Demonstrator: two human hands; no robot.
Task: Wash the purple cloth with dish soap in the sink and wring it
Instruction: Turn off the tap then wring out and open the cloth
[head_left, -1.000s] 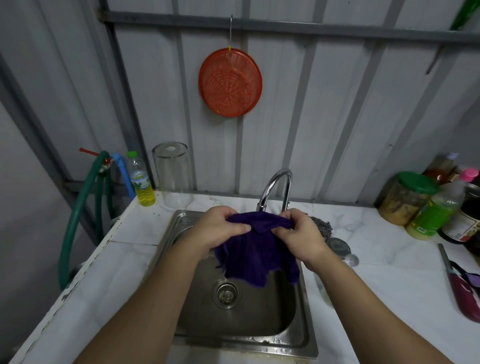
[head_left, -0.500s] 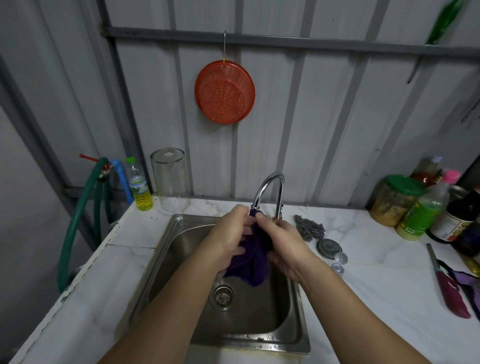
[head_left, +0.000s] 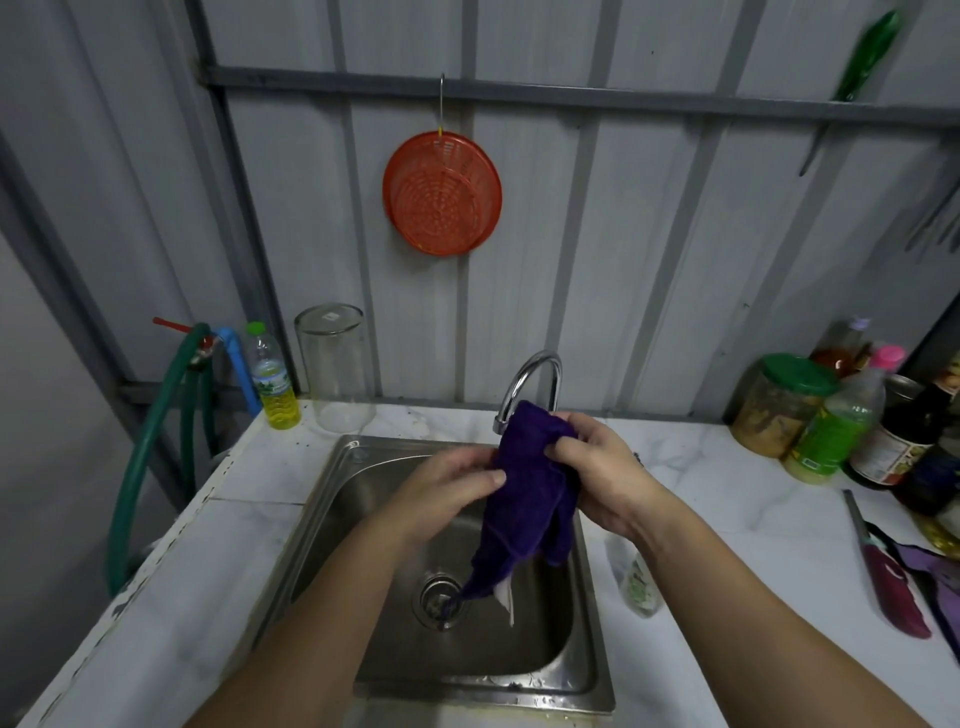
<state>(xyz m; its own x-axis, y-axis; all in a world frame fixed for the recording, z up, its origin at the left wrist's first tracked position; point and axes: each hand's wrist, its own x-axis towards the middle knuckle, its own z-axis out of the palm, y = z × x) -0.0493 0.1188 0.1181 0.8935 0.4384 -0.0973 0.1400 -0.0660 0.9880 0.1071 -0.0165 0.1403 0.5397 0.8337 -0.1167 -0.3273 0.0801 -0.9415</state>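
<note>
The purple cloth (head_left: 524, 499) hangs bunched over the steel sink (head_left: 332, 499), its top just under the spout of the chrome tap (head_left: 535, 374). My right hand (head_left: 597, 478) grips the cloth's upper part. Against its left side, my left hand (head_left: 447, 488) pinches the fabric with the fingertips. The lower corner of the cloth, with a white label, dangles over the drain (head_left: 439, 597). No water stream is visible. A dish soap bottle (head_left: 831, 431) with a pink cap and green label stands on the counter at the right.
A small bottle (head_left: 641, 587) lies on the counter right of the sink. Jars and bottles (head_left: 779, 405) crowd the back right. A maroon-handled knife (head_left: 893, 582) lies at the right. A clear glass jar (head_left: 335, 364), yellow-liquid bottle (head_left: 275, 384) and green hose (head_left: 150, 441) stand at the left.
The cloth went from spread between both hands to bunched and hanging longer toward the drain. My hands closed together, then shifted apart, the right one higher near the tap.
</note>
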